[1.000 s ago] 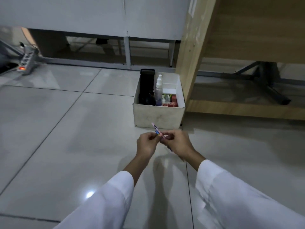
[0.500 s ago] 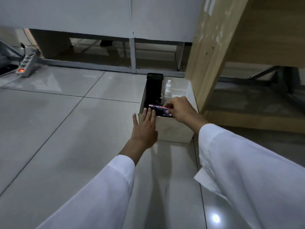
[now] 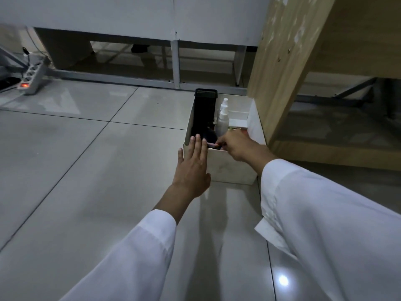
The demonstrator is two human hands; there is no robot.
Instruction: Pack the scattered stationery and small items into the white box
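Observation:
The white box (image 3: 234, 170) stands on the tiled floor beside a wooden desk leg. Inside it a tall black holder (image 3: 205, 111) and a white spray bottle (image 3: 223, 120) stand upright. My right hand (image 3: 240, 146) reaches over the front rim and pinches a small pink pen-like item (image 3: 212, 145), held level just inside the box. My left hand (image 3: 193, 168) has straight fingers spread flat against the box's front left corner. Other contents low in the box are hidden by my right hand.
A wooden desk panel (image 3: 282, 72) rises right behind the box on the right. A power strip (image 3: 32, 77) with a lit red switch lies at the far left. Grey metal furniture frames (image 3: 175, 61) stand along the back.
Both hands first held the pen together in front of the box. My right hand carried it over the rim and has lowered it inside; my left hand let go and lies flat on the box front.

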